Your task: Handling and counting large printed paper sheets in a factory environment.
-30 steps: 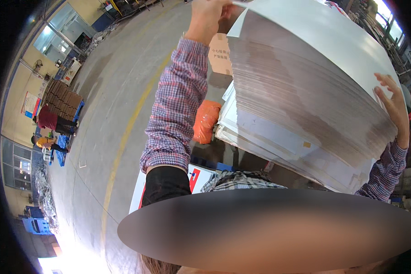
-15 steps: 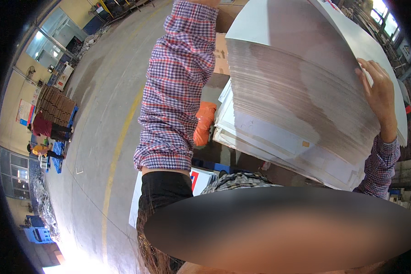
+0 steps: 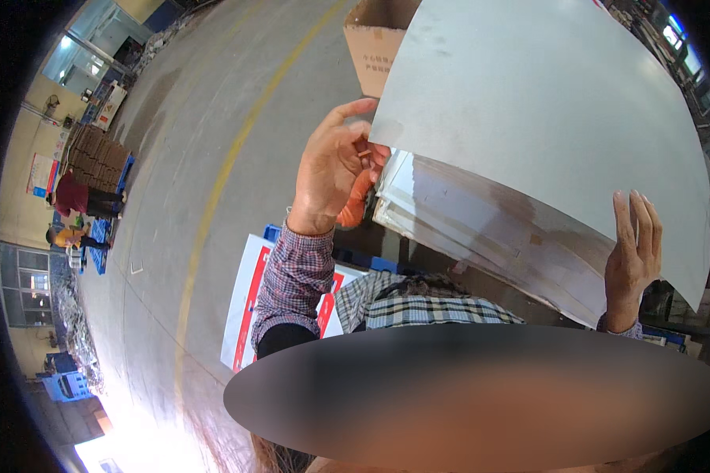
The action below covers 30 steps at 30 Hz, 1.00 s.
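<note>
A large white sheet of board (image 3: 528, 102) spreads over a tall stack of sheets (image 3: 481, 213), whose near side shows beneath it. My left hand (image 3: 327, 165) is at the sheet's left corner, thumb raised and apart from the loosely curled fingers. Some of those fingertips lie close to the corner; whether they touch it is unclear. My right hand (image 3: 635, 248) lies at the near right edge, its fingers stretched out over the white surface.
Beyond the stack's left side stands an open cardboard box (image 3: 375, 55). An orange bundle (image 3: 356, 201) sits behind my left hand. White and red printed sheets (image 3: 248, 307) lie at lower left. Far left, two people are near a brown cardboard pile (image 3: 99, 158) and blue pallets.
My left arm has drawn back from far ahead to the sheet's left corner. My right hand has come nearer and flattened. The white sheet now covers the stack's top.
</note>
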Available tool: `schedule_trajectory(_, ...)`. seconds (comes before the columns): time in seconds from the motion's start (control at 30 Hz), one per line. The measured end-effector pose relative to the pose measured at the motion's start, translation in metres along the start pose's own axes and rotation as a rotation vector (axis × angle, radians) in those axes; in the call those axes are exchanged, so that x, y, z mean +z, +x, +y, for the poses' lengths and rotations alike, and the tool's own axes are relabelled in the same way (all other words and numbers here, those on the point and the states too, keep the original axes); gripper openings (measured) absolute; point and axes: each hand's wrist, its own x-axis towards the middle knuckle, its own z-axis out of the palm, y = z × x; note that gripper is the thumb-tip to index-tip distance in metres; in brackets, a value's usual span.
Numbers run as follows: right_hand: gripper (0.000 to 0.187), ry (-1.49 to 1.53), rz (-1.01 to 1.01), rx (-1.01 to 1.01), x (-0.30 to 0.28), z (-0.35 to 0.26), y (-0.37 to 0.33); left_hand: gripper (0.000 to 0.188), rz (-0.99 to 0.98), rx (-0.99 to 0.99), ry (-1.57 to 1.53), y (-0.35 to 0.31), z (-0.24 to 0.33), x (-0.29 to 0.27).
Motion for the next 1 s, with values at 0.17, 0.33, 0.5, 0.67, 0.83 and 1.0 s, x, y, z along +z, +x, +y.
schedule_trajectory(0.17, 0.04, 0.029, -0.003, 0.035, 0.008, 0.0, -0.011, 0.044, -0.023, -0.041, 0.009, 0.003, -0.003, 0.0)
schedule_trajectory(0.33, 0.037, 0.04, -0.024, 0.045, 0.004, 0.002, -0.015, 0.034, -0.05, -0.024, 0.091, 0.007, -0.005, -0.001)
schedule_trajectory(0.5, 0.034, 0.007, -0.074, 0.003, -0.001, 0.006, -0.021, 0.032, 0.0, 0.001, 0.095, 0.012, -0.008, 0.011)
schedule_trajectory(0.67, 0.035, 0.056, -0.053, 0.048, -0.002, 0.0, -0.023, 0.033, -0.045, -0.007, 0.226, 0.01, -0.007, 0.018)
schedule_trajectory(0.83, 0.036, 0.085, -0.049, 0.073, 0.002, -0.004, -0.03, 0.041, -0.108, -0.014, 0.334, 0.006, -0.012, 0.009)
schedule_trajectory(1.0, 0.036, 0.094, -0.099, 0.12, 0.003, -0.006, -0.042, 0.06, -0.146, -0.019, 0.445, -0.004, -0.02, 0.006)
